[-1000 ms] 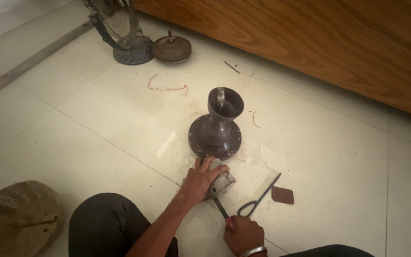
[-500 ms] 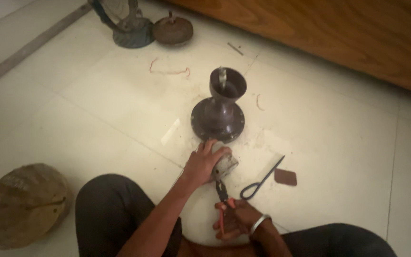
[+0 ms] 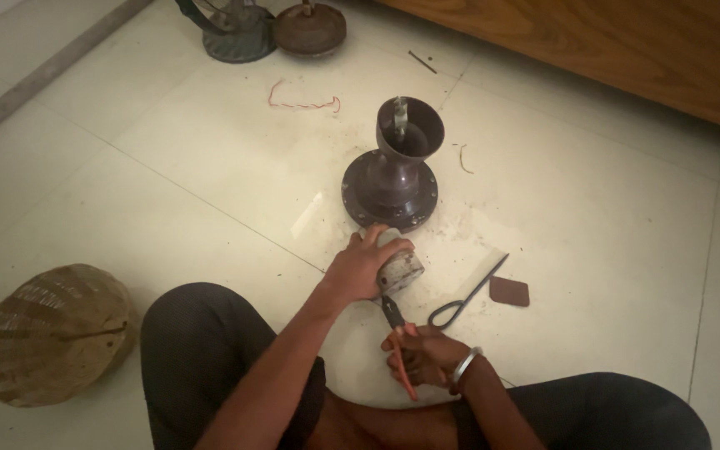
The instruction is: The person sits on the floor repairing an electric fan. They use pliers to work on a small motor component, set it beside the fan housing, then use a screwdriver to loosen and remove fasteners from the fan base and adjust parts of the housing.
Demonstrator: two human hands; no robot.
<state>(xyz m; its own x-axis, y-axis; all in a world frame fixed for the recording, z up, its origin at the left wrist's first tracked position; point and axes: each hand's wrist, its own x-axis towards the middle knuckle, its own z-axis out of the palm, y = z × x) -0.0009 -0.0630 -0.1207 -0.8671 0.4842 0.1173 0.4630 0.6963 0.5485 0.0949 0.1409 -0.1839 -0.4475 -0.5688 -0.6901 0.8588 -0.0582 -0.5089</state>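
Pliers (image 3: 399, 346) with orange handles sitting clamped in the right hand (image 3: 427, 354), nose pointing up toward 11 o'clock and almost touching the small grey cylindrical part (image 3: 399, 268). Left hand (image 3: 366, 265) wrapping over that grey part from its 9 o'clock side, fingers closed around it, pinning it down on the tiled floor (image 3: 168, 192). Metal bangle (image 3: 463, 367) riding on the right wrist.

Standing just at 12 o'clock of the grey part: dark round motor housing (image 3: 393, 179) with a flanged base and a cup-shaped top, a short shaft poking up inside the cup. Base looking like it's touching or nearly touching the grey part, hard to tell which.

Lying at 3 o'clock of the hands: a thin dark looped metal tool (image 3: 467, 293), and right beside its tip a small brown flat piece (image 3: 509, 291). Bit of red wire (image 3: 303, 102) curling on the floor at 11 o'clock of the housing. Woven basket (image 3: 52, 333) sitting upside down way off at 9 o'clock. Two more rusty round parts (image 3: 268, 32) parked at the far 12 o'clock edge, next to a wooden panel (image 3: 627, 42).
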